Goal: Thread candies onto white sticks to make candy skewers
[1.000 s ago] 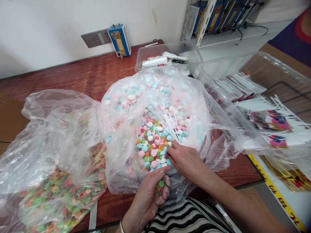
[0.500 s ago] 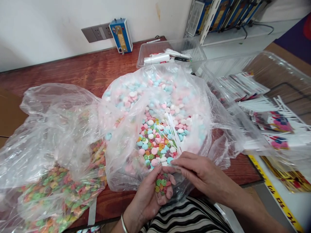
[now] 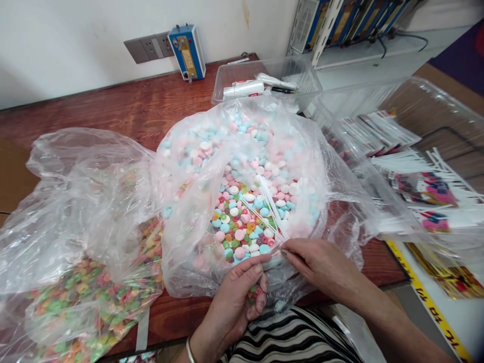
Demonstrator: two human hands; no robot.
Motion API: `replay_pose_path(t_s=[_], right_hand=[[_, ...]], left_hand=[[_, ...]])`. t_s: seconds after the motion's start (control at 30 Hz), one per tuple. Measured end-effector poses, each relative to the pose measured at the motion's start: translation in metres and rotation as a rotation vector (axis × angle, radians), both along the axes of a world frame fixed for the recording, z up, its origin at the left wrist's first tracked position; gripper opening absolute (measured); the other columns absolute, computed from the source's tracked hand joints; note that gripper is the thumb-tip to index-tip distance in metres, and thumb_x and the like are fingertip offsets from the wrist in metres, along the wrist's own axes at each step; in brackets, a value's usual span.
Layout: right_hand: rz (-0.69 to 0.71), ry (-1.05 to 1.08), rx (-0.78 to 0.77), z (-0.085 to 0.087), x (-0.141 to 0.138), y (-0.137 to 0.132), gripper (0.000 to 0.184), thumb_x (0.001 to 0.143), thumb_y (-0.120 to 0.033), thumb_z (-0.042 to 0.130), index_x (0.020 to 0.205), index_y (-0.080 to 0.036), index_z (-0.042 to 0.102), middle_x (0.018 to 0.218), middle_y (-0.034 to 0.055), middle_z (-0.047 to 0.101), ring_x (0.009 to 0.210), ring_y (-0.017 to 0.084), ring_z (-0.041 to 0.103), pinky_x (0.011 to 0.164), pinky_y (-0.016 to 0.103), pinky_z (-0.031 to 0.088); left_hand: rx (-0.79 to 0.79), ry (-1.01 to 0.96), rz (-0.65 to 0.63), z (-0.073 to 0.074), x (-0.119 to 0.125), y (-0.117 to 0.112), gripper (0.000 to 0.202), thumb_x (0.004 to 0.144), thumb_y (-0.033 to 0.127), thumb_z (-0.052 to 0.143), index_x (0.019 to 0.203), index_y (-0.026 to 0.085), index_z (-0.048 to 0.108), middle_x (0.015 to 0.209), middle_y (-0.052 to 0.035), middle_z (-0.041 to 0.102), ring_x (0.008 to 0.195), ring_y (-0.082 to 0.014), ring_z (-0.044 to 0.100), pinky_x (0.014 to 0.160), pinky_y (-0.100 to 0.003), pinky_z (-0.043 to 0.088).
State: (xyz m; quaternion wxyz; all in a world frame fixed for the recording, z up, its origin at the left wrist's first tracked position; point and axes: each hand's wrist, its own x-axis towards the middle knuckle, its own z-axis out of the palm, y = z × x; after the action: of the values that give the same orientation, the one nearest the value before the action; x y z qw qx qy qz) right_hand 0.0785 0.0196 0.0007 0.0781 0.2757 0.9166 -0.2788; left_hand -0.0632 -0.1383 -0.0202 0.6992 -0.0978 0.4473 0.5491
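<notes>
My left hand (image 3: 240, 295) is cupped with curled fingers around several small ring-shaped gummy candies (image 3: 254, 291), partly hidden by the fingers. My right hand (image 3: 315, 259) is pinched at the lower ends of thin white sticks (image 3: 266, 222), which fan out over the candy; exactly how many it grips is hidden. Beneath both hands lies an open clear plastic bag (image 3: 189, 212) full of pink, blue and white button-shaped candies (image 3: 239, 235), mixed with colourful gummy rings in its opening.
On the left, another clear bag (image 3: 91, 201) holds gummy rings. Behind stands a clear plastic tray (image 3: 223, 80) with white tubes and a pen. A larger clear bin (image 3: 363, 176) at right contains printed packets and white sticks. A blue box (image 3: 187, 53) sits by the wall sockets.
My right hand has shifted slightly right to the lower ends of the white sticks. My left fingers have curled over the gummy rings, which show less now.
</notes>
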Motion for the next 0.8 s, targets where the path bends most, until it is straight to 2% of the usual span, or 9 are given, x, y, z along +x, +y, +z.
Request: replay_pose_path(t_s=[0.07, 0.13, 0.27, 0.37, 0.53, 0.67, 0.8], right_hand=[[-0.018, 0.031, 0.032, 0.0, -0.006, -0.002, 0.025, 0.098, -0.023, 0.044, 0.094, -0.022, 0.069, 0.082, 0.0031, 0.072, 0.076, 0.017, 0.065, 0.065, 0.025, 0.039], [-0.03, 0.044, 0.085, 0.0, -0.016, -0.004, 0.023, 0.098, -0.022, 0.045, 0.098, -0.021, 0.068, 0.085, 0.0033, 0.071, 0.078, 0.017, 0.065, 0.065, 0.025, 0.039], [0.038, -0.053, 0.187, 0.001, -0.035, -0.006, 0.019, 0.098, -0.022, 0.047, 0.095, -0.021, 0.066, 0.087, 0.0027, 0.069, 0.073, 0.017, 0.065, 0.059, 0.027, 0.034], [0.061, -0.144, 0.25, 0.001, -0.036, -0.006, 0.02, 0.097, -0.022, 0.047, 0.086, -0.019, 0.064, 0.085, 0.0033, 0.068, 0.071, 0.017, 0.065, 0.056, 0.028, 0.031], [0.041, -0.155, 0.283, -0.004, -0.024, -0.006, 0.014, 0.096, -0.027, 0.052, 0.088, -0.02, 0.061, 0.085, 0.0027, 0.066, 0.072, 0.018, 0.065, 0.055, 0.028, 0.03], [0.089, -0.162, 0.303, -0.005, -0.025, -0.008, 0.012, 0.096, -0.023, 0.051, 0.089, -0.021, 0.061, 0.087, 0.0025, 0.065, 0.069, 0.017, 0.064, 0.052, 0.028, 0.027], [0.121, -0.14, 0.28, -0.007, -0.029, -0.01, 0.011, 0.094, -0.016, 0.051, 0.091, -0.02, 0.061, 0.085, 0.0023, 0.065, 0.068, 0.017, 0.064, 0.052, 0.028, 0.028]], left_hand=[[-0.033, 0.041, 0.008, 0.0, 0.0, 0.002, 0.049, 0.083, 0.035, 0.068, 0.129, 0.021, 0.058, 0.069, 0.0033, 0.055, 0.044, -0.0026, 0.047, 0.037, -0.014, 0.019], [-0.043, 0.078, -0.018, -0.001, 0.0, 0.003, 0.055, 0.083, 0.037, 0.069, 0.133, 0.021, 0.055, 0.068, 0.0034, 0.055, 0.043, -0.0029, 0.046, 0.036, -0.014, 0.018], [-0.054, 0.136, -0.134, 0.0, 0.001, 0.004, 0.059, 0.077, 0.04, 0.072, 0.129, 0.014, 0.058, 0.066, 0.0026, 0.057, 0.04, -0.0042, 0.045, 0.035, -0.017, 0.017], [-0.037, 0.148, -0.185, 0.001, 0.001, 0.004, 0.059, 0.076, 0.042, 0.073, 0.126, 0.013, 0.061, 0.066, 0.002, 0.057, 0.04, -0.0047, 0.046, 0.034, -0.018, 0.014], [-0.028, 0.079, -0.114, 0.002, -0.001, 0.003, 0.044, 0.078, 0.038, 0.072, 0.115, 0.016, 0.066, 0.066, 0.0028, 0.056, 0.042, -0.0029, 0.046, 0.036, -0.015, 0.017], [0.022, 0.022, -0.052, 0.0, -0.002, 0.004, 0.033, 0.082, 0.035, 0.069, 0.107, 0.014, 0.067, 0.065, 0.0021, 0.055, 0.04, -0.0029, 0.046, 0.033, -0.015, 0.015], [0.057, -0.013, -0.017, -0.002, -0.003, 0.002, 0.026, 0.085, 0.032, 0.065, 0.098, 0.011, 0.067, 0.065, 0.0011, 0.055, 0.042, -0.0058, 0.052, 0.032, -0.013, 0.029]])
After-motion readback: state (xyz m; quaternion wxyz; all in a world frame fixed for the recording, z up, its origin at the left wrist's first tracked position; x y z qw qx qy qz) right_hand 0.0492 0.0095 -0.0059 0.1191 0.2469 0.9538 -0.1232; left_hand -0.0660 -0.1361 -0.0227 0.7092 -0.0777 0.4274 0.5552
